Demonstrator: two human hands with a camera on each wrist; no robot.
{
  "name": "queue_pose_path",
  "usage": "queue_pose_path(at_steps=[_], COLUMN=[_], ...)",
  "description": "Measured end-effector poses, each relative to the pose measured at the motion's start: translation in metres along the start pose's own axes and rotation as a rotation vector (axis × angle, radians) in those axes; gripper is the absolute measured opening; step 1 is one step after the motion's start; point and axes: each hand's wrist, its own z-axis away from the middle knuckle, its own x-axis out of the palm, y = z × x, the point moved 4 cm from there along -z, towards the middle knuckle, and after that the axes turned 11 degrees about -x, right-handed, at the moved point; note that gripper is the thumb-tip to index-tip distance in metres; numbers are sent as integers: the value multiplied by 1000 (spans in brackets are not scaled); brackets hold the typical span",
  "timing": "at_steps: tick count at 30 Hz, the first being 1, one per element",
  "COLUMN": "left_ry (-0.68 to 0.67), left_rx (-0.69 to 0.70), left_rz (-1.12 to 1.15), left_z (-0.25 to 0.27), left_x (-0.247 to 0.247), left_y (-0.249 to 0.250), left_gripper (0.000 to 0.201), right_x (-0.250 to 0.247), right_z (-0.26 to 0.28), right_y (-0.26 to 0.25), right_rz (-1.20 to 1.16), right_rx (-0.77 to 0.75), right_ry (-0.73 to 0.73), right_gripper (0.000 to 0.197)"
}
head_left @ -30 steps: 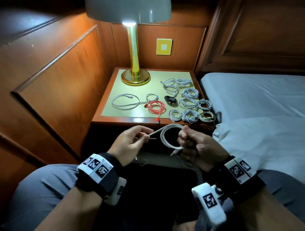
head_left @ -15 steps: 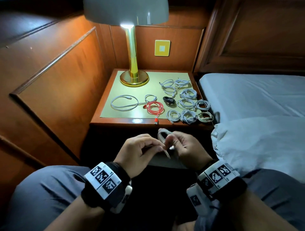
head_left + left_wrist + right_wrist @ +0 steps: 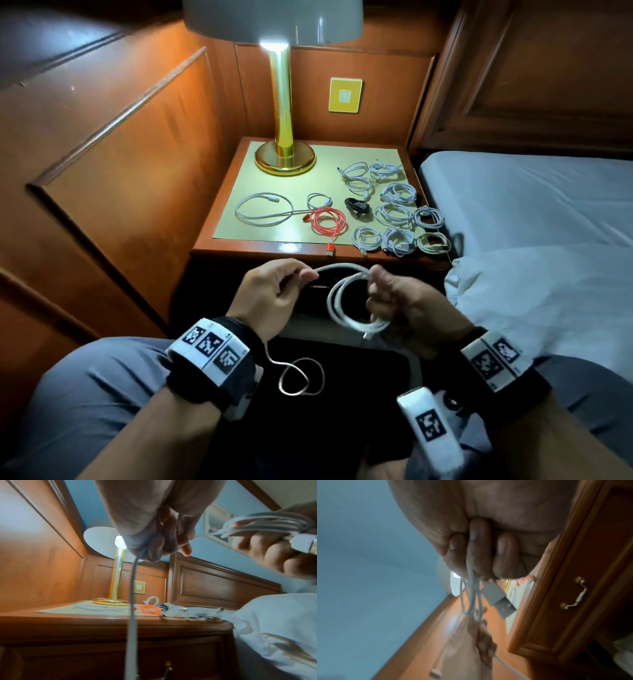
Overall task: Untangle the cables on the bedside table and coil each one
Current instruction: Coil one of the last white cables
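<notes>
I hold a white cable [image 3: 337, 301] in front of the bedside table [image 3: 239, 251], partly wound into loops. My right hand [image 3: 394, 301] grips the loops [image 3: 471, 596], and the cable's USB plug [image 3: 501, 599] sticks out below its fingers. My left hand [image 3: 274, 291] pinches the strand [image 3: 133, 588] running to the loops. The cable's loose tail [image 3: 299, 377] hangs down over my lap. On the table lie a loose white cable [image 3: 263, 212], a red cable [image 3: 327, 221], a black cable [image 3: 356, 207] and several coiled white cables [image 3: 394, 212].
A brass lamp [image 3: 284, 137] stands at the table's back left. Wood panelling closes the left side, and a bed with white linen [image 3: 548, 257] lies on the right. The table has a drawer with a brass handle [image 3: 573, 596].
My hands came close together half a second ago, then parted again. The loops in my right hand now hang lower and wider, and a loose tail shows over my lap.
</notes>
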Motion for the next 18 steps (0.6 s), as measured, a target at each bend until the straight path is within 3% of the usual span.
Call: queue_pose_path(at_steps=[2,5,9,11,14,16,18], left_ry=[52,58,-138,-298,-443,-380,-252], left_rx=[-89,-192,-137,-34,195,288,312], left_rz=[-42,-181,-271,-325,-251,-163,-119], left_z=[-10,-18,0,19,36,36,30], left_x=[-13,-22,14,40,56,48,35], left_y=[-15,-35,-35,-21,11,29,34], left_gripper=[11,11,12,14,16,15,17], right_x=[-13,-35,-40,-35,-22,-17,-12], right_z=[0,6,7,6,5,1,-3], right_y=[-13,-27,-28,-26,-22,-14,-5], right_rz=[-171,-174,-68,147,736,950,945], right_rx=[-21,-119,-306,-461,-638,-543,-361], right_ry=[127,363,459,409,223,88,-51], right_gripper=[42,42,40,35,26,25,30])
